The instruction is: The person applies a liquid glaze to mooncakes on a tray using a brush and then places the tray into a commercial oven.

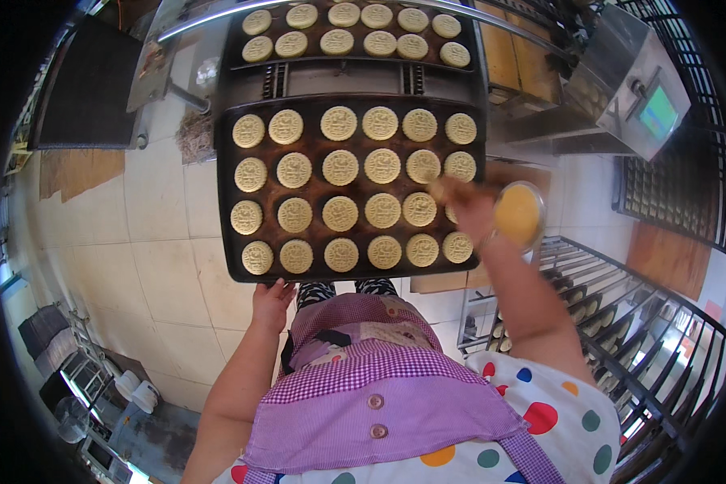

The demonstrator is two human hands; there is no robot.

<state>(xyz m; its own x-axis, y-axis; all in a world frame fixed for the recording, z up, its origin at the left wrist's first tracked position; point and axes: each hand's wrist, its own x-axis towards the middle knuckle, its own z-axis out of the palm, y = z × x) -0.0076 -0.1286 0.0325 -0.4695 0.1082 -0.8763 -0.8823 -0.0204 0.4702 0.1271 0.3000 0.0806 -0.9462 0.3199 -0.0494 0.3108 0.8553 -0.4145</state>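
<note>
Near tray [313,145] lies directly in front of the person, carrying round stamped cakes [382,166] in 4 rows of 6, 1 of them partly hidden at the right edge. Left hand [274,305]: fingertips at the tray's near rim, left of centre; cannot tell whether they grip it or only rest there. Right hand [469,211]: over the tray's right edge, fingers bent inward, motion-blurred; cannot tell if anything is held. Bowl [542,211] with yellow contents [518,214] sits just right of that hand. Far tray [315,58] shows 2 rows of 6 similar cakes. Handling notes (judgement): keep the left hand steady at the rim so the tray does not shift; work the right hand with light, even contact, so the raised pattern stays crisp; keep the wrist above the right-hand column; avoid knocking the bowl or dripping between cakes.
</note>
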